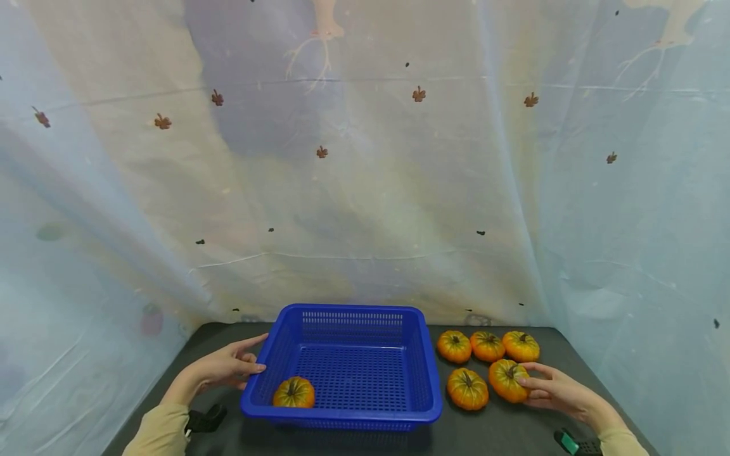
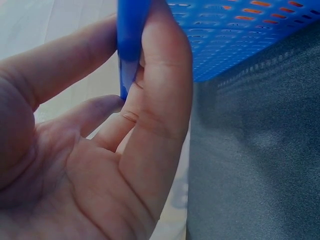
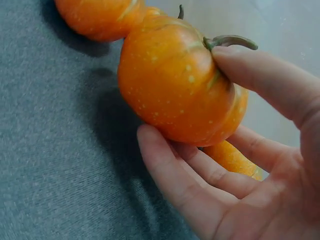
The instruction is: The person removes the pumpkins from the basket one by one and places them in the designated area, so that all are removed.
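My left hand [image 1: 221, 366] holds the left rim of a blue plastic basket [image 1: 342, 414]; in the left wrist view the thumb and fingers pinch that rim [image 2: 131, 35]. One small orange pumpkin [image 1: 293, 393] lies in the basket's near left corner. On the right, my right hand [image 1: 561, 394] grips another small pumpkin [image 1: 507, 381] between thumb and fingers. Seen from the right wrist, the thumb lies by the stem of this pumpkin [image 3: 175, 80] and the fingers curl under it. A shadow shows on the cloth below it.
Right of the basket, a pumpkin [image 1: 467, 389] sits beside the held one. Behind stand three more: a left one [image 1: 454, 346], a middle one [image 1: 487, 346] and a right one [image 1: 521, 346]. Dark cloth [image 1: 485, 437] covers the table, and a patterned sheet [image 1: 371, 190] hangs around it.
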